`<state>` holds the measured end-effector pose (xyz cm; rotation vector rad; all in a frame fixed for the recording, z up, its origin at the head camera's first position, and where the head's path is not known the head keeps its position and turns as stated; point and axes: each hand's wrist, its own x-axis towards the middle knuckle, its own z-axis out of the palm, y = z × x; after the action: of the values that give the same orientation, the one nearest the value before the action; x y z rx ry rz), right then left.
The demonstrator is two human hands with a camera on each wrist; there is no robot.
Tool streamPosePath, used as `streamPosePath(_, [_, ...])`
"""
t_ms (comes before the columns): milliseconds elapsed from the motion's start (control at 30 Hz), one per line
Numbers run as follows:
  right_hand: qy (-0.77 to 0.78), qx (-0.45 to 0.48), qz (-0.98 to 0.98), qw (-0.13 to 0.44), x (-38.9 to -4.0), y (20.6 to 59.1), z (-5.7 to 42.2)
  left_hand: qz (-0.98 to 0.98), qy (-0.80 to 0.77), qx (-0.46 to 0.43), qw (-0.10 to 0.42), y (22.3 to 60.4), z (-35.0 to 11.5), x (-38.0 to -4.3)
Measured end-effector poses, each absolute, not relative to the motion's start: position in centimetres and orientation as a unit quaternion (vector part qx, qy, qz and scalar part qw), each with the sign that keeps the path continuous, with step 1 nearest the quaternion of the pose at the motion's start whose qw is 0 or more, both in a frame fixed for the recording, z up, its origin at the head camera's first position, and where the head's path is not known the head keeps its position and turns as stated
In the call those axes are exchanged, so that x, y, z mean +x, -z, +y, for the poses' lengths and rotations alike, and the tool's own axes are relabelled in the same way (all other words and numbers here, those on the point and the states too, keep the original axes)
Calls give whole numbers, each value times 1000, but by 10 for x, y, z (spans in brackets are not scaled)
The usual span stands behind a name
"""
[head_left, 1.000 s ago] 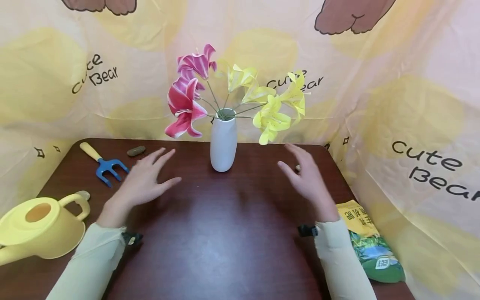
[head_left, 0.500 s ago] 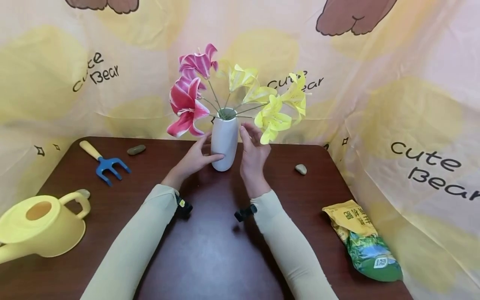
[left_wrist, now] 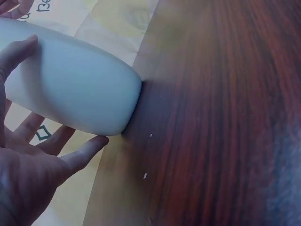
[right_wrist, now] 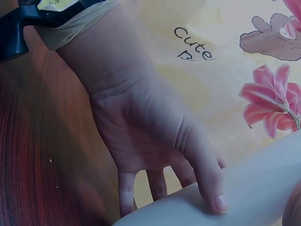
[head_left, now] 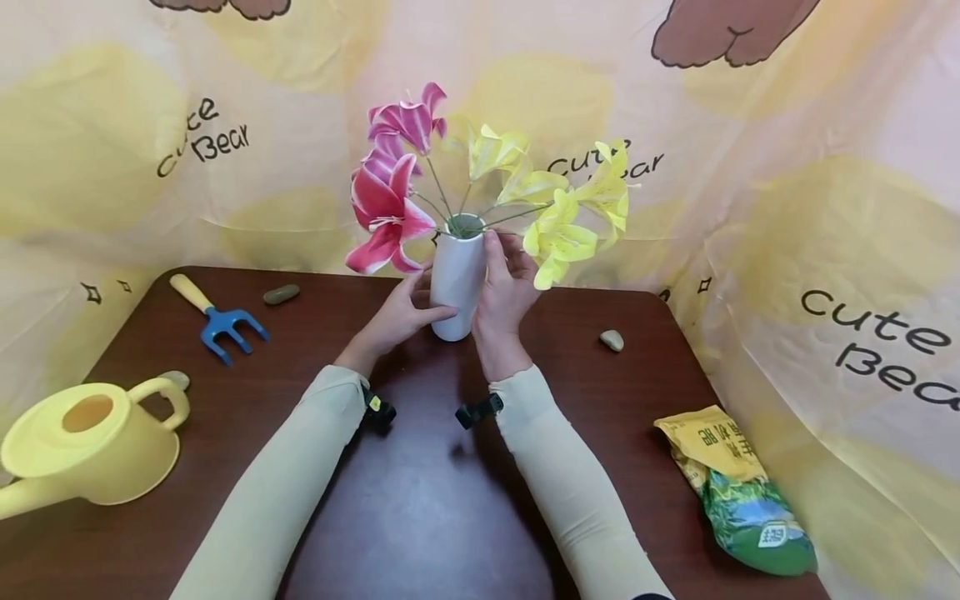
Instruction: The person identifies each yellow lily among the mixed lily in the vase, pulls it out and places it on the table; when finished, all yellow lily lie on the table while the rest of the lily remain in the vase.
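Observation:
A white vase [head_left: 454,275] stands near the back of the table, holding pink lilies [head_left: 390,218] on the left and yellow lilies [head_left: 562,242] on the right. My left hand [head_left: 393,321] grips its lower left side. In the left wrist view the thumb lies across the vase [left_wrist: 80,80], with the other fingers along the opposite side, the lowest fingertip close to the base. Higher up, my right hand [head_left: 504,304] holds the right side just below the rim. The right wrist view shows its thumb pressed on the vase, the other fingers partly hidden behind it.
To the left lie a blue hand fork [head_left: 225,327] with a cream handle, a dark stone [head_left: 281,294] and a pale stone [head_left: 177,379] behind a yellow watering can [head_left: 97,450]. On the right are another stone [head_left: 612,340] and a yellow-green bag [head_left: 738,492]. A printed curtain [head_left: 300,167] hangs behind.
Both hands, wide apart one second ago, have come inward to the vase. Since half a second ago the right hand has moved onto its side. The head view has shifted slightly.

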<state>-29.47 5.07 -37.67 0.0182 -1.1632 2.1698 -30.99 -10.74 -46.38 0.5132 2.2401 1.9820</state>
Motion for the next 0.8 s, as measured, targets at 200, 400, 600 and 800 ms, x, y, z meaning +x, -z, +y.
streamPosePath(200, [-837,11,-424,344,-295,373,53,724,-668,165,57,464,-104,-309])
streamPosePath(400, [-834,31,-419,358,-295,370,55,728,-666,156,59,463,-105,-308])
streamPosePath(600, [-824,82,-426,363,-290,368,60,735,-658,152,58,464,-106,-310])
streamPosePath(800, [-811,97,-444,368,-280,360,63,736,-659,144,57,463,-107,-308])
